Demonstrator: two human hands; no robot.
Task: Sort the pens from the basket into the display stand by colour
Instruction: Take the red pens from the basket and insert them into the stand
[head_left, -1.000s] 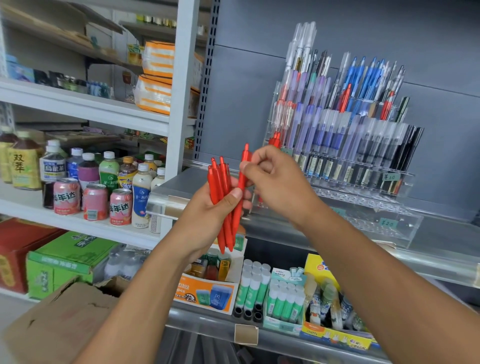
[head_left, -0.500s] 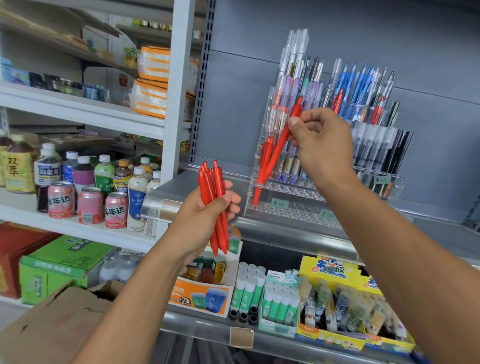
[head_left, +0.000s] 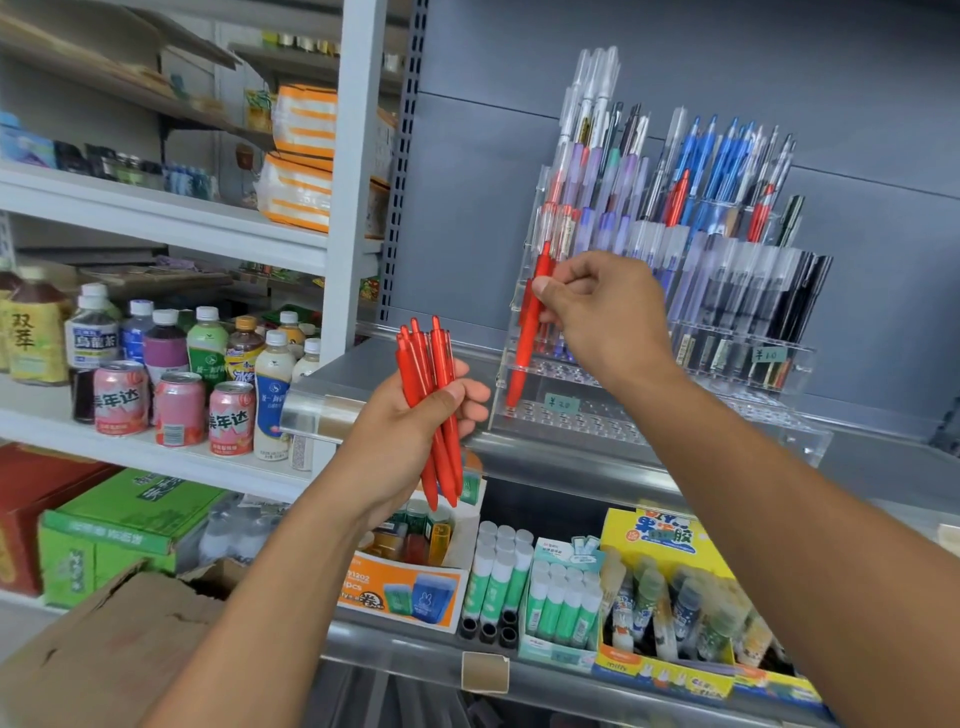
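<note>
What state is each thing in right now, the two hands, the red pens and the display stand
left hand: grips a bundle of red pens, tips down.
right hand: pinches a single red pen, lowering it tip-first at the stand's left end.
display stand: upright on the shelf; back rows filled, front rows of holes mostly empty.

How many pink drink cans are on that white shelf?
3. The pink drink cans stand in a row at the white shelf's front: left, middle, right. Bottles behind may hide more.
</note>
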